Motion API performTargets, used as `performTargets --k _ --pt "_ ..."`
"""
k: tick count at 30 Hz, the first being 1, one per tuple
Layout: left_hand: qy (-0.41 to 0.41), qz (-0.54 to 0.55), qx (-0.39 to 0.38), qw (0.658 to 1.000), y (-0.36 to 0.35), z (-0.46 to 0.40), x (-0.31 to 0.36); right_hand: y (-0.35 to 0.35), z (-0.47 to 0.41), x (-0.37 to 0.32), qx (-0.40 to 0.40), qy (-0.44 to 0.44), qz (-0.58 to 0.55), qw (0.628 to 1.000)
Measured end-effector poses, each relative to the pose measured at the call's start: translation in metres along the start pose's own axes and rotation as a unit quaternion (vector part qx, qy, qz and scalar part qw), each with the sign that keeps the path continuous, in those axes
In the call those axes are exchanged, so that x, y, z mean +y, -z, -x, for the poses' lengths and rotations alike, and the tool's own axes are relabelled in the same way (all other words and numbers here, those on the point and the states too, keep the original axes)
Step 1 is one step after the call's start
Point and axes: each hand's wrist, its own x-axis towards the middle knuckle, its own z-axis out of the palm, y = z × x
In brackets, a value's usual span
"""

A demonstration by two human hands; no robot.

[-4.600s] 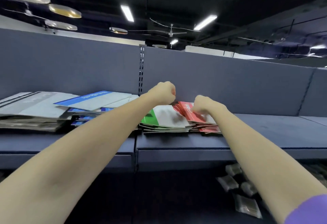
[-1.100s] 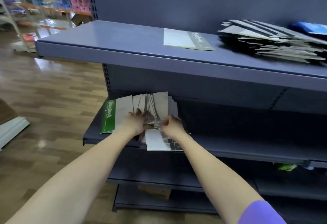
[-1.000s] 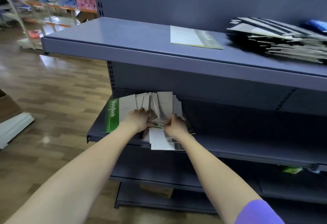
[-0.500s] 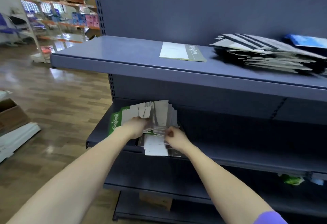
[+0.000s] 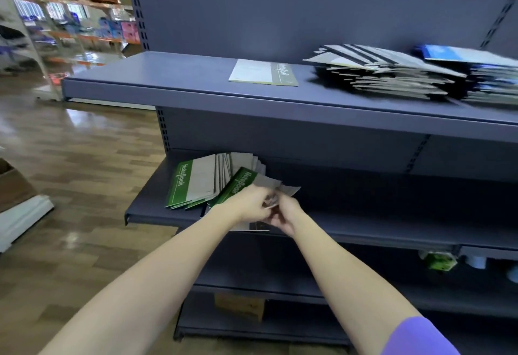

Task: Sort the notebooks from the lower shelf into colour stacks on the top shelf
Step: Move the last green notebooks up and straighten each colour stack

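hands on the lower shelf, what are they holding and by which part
Both the left hand and the right hand grip the notebooks fanned on the lower shelf, at their near edges; exactly which ones cannot be told.

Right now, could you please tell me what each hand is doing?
Left hand: gripping a green-spined notebook lifted from the lower-shelf pile.
Right hand: fingers curled on the grey notebook covers beside it.

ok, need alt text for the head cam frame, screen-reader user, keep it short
Both hands, left hand and right hand, grip notebooks in a fanned pile of green notebooks on the lower shelf. On the top shelf above lie a single olive-spined notebook, a black-striped stack and a blue stack.
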Motion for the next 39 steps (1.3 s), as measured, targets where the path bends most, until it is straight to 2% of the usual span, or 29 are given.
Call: performTargets --k 3,7,10,14,17,20,23,27,30,36,39 --pt "0.001 0.035 -0.033 0.999 -0.007 0.002 -0.003 0.01 0.001 0.006 0.045 -0.015 0.016 0.999" --pt "0.021 0.074 0.0 0.997 0.001 0.005 -0.02 0.016 0.005 0.007 0.091 -0.003 0.069 0.993" --pt "0.04 0.029 0.021 0.999 0.009 0.004 -0.042 0.016 0.003 0.007 0.109 0.011 0.08 0.991" --pt "0.109 -0.003 0.066 0.992 0.015 0.007 -0.075 0.007 0.001 0.012 0.106 0.005 0.066 0.992" --pt "0.164 -0.069 0.091 0.98 0.017 0.012 -0.103 -0.001 -0.003 0.018 0.126 0.015 0.092 0.988" --pt "0.212 -0.095 0.066 0.97 0.015 0.015 -0.133 -0.004 -0.009 0.022 0.139 0.032 0.084 0.986" --pt "0.183 -0.051 0.017 0.982 0.012 0.016 -0.15 -0.002 -0.01 0.022 0.129 0.059 0.067 0.988" --pt "0.155 -0.124 0.051 0.979 0.013 0.016 -0.164 0.0 -0.012 0.024 0.128 0.044 0.081 0.987" --pt "0.128 -0.183 0.046 0.974 0.013 0.011 -0.167 -0.002 -0.012 0.029 0.129 0.031 0.058 0.989" --pt "0.123 -0.121 0.079 0.982 0.026 0.018 -0.173 -0.015 -0.011 0.04 0.118 0.052 0.013 0.992" --pt "0.121 -0.13 0.088 0.98 0.026 0.022 -0.164 -0.021 -0.004 0.038 0.126 0.062 0.018 0.99"
